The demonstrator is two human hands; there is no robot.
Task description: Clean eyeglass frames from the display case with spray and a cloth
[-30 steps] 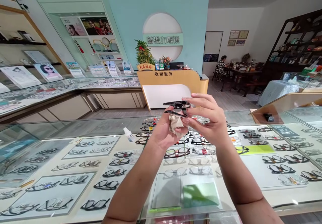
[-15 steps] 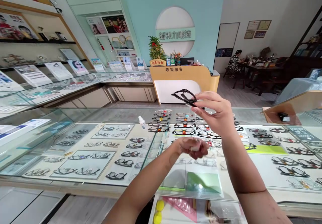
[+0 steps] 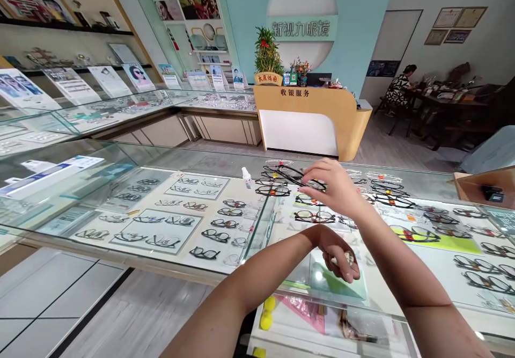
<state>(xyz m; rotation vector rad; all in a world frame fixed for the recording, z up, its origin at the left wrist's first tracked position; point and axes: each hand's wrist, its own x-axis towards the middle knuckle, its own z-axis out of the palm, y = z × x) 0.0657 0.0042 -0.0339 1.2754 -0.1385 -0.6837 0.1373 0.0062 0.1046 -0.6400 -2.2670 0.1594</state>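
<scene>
My right hand (image 3: pixel 336 189) pinches a pair of black-framed glasses (image 3: pixel 290 174) between thumb and fingers. The glasses are just above rows of other frames on the glass counter, and they overlap those frames in view. Lower down, my left hand (image 3: pixel 341 258) is curled shut over the counter, its wrist bent. A small white wad (image 3: pixel 341 260), like crumpled cloth or tissue, shows between its fingers. Behind the held pair lie black glasses with coloured tags (image 3: pixel 273 191), and closer to me another tagged pair (image 3: pixel 314 217).
A small white spray bottle (image 3: pixel 246 177) stands left of the rows. More glasses lie inside the glass case (image 3: pixel 139 240) at left and on the right side. Below me an open drawer (image 3: pixel 298 342) holds yellow balls and packets. A seated person (image 3: pixel 398 89) is far off.
My right hand has lowered the black glasses from above the counter toward the rows of frames. My left hand has moved down and right, still closed. The view has tilted down.
</scene>
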